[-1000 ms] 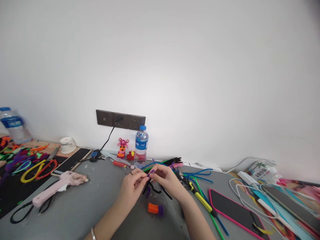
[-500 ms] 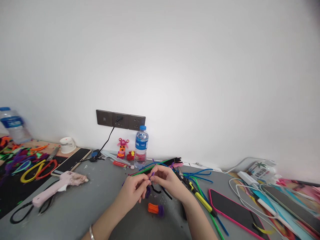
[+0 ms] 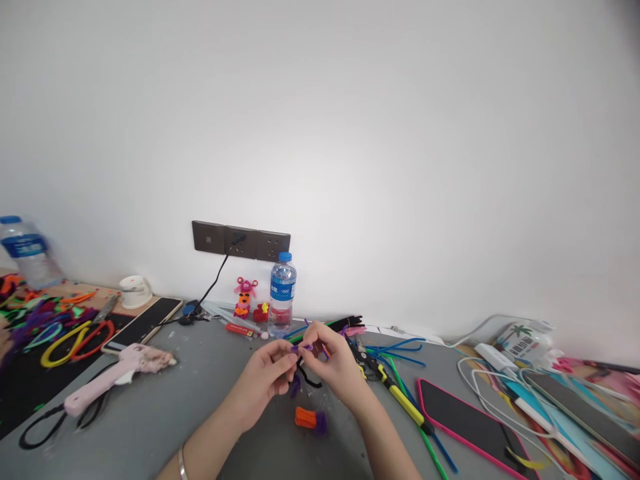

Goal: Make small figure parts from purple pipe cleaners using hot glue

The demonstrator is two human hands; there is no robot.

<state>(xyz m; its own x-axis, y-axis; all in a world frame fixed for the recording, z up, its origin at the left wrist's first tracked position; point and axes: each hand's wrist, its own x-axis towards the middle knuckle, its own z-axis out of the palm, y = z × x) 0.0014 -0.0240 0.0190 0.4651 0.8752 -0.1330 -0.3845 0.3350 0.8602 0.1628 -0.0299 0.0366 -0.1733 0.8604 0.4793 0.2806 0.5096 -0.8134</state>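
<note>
Between the fingertips of both hands runs a short purple pipe cleaner (image 3: 303, 347). My left hand (image 3: 267, 373) pinches one end of it, while my right hand (image 3: 333, 363) grips the other. Just below the hands lie a black pipe cleaner piece (image 3: 311, 381) and a purple piece (image 3: 296, 385), partly hidden by the fingers. Nearer to me on the grey table (image 3: 210, 413) rests an orange and purple pipe cleaner bundle (image 3: 310, 419). Yellow and black pliers (image 3: 400, 400) lie beside my right wrist.
A water bottle (image 3: 283, 297) and a small pink-orange figure (image 3: 243, 298) stand by the wall. To the left are a pink glue gun (image 3: 120, 373) and a phone (image 3: 145, 323). A pink-edged phone (image 3: 473, 427), cables and blue pipe cleaners (image 3: 395, 348) occupy the right.
My hands have shifted slightly and drawn a little apart at the fingertips, so more of the purple pipe cleaner shows between them. The orange and purple bundle stays put.
</note>
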